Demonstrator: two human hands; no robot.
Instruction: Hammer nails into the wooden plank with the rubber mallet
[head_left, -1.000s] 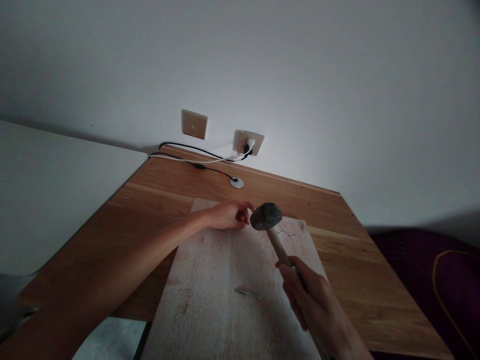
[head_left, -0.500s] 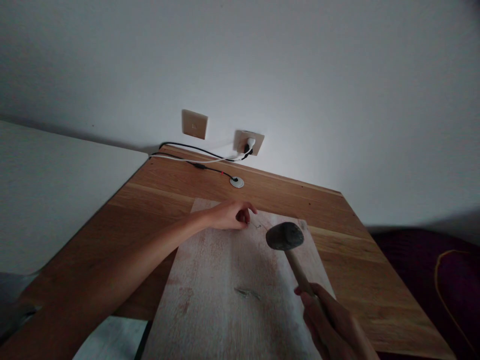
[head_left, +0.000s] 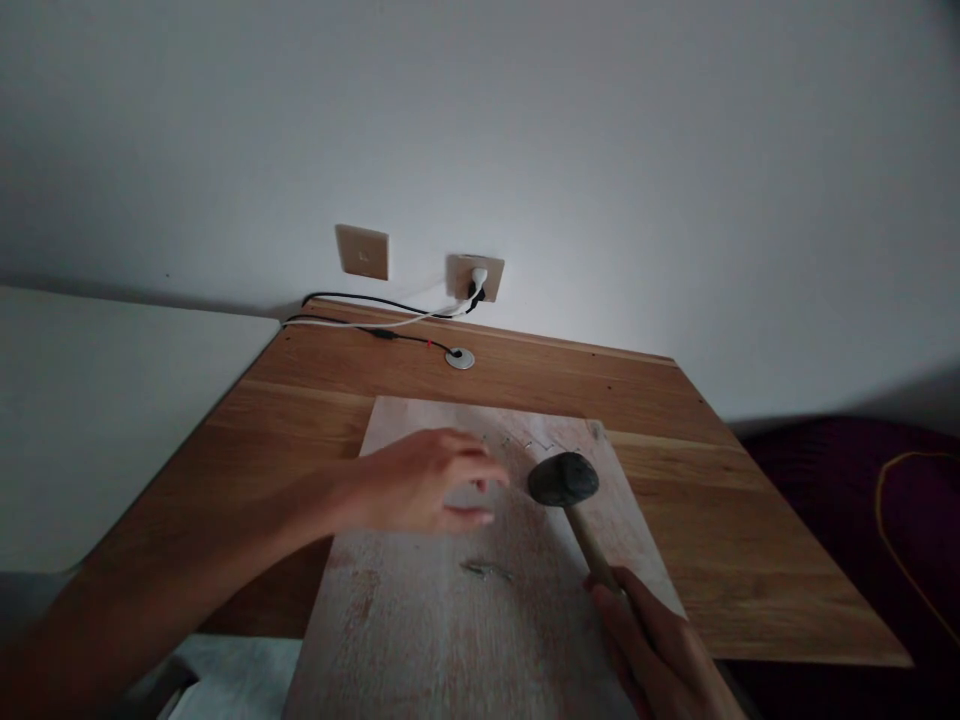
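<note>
My right hand [head_left: 649,640] is wrapped round the wooden handle of a mallet [head_left: 564,480] with a dark head, held above the board's right side. Slightly blurred, my left hand [head_left: 431,482] hovers over the whitewashed wooden board [head_left: 397,620], its fingers apart and nothing visible between them. A small pile of nails [head_left: 486,570] lies on the board below my left hand. Along the board's far edge a row of several nails [head_left: 528,444] stands in the wood, partly behind my fingers and the mallet head.
The board rests on a brown wooden desk [head_left: 750,540] against a white wall. Cables [head_left: 360,323] run along the desk's back edge to a wall socket [head_left: 487,275] and a round grommet [head_left: 460,358]. Dark purple fabric [head_left: 847,500] is at the right.
My left hand has left the far edge of the board, come nearer to me and opened, uncovering the row of nails. The mallet stays in my right hand, barely moved. The view has shifted slightly.
</note>
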